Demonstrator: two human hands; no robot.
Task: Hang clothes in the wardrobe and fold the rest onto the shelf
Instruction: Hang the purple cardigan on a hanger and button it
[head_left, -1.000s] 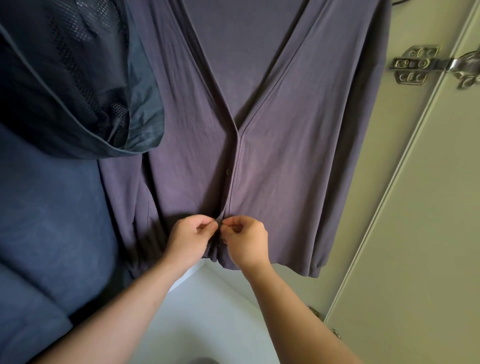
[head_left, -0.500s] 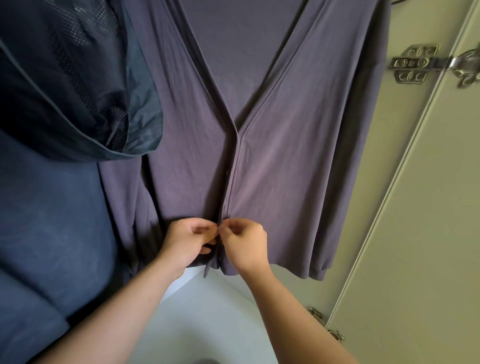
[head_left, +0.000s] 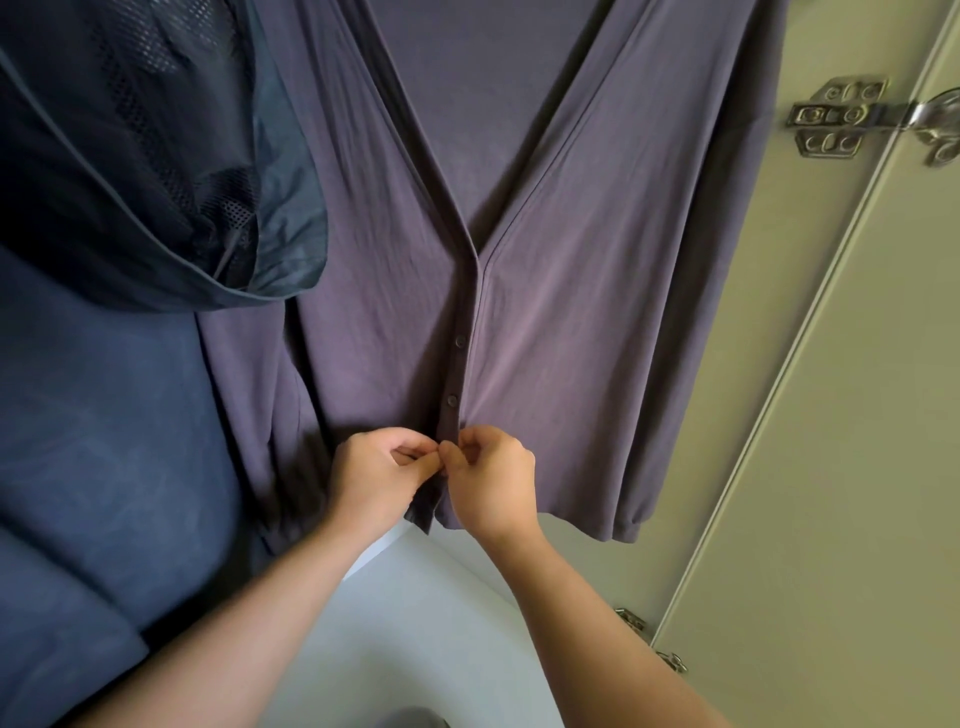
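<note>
A purple-grey V-neck cardigan (head_left: 582, 332) hangs in front of me inside the wardrobe, its top out of view. Two small buttons show on its front band just above my hands. My left hand (head_left: 379, 478) pinches the left edge of the band near the hem. My right hand (head_left: 493, 478) pinches the right edge, and the fingertips of both hands meet at the band. Left of the cardigan hangs a dark blue hooded jacket (head_left: 104, 415), its mesh-lined hood (head_left: 145, 156) drooping forward.
The pale green wardrobe door (head_left: 852, 467) stands open on the right, held by a metal hinge (head_left: 836, 122) at the top and another hinge (head_left: 631, 621) lower down. A white wardrobe floor or shelf (head_left: 426, 623) lies below the cardigan's hem.
Both hands stay pinched on the band and have shifted slightly up it. Two buttons above them now show more plainly.
</note>
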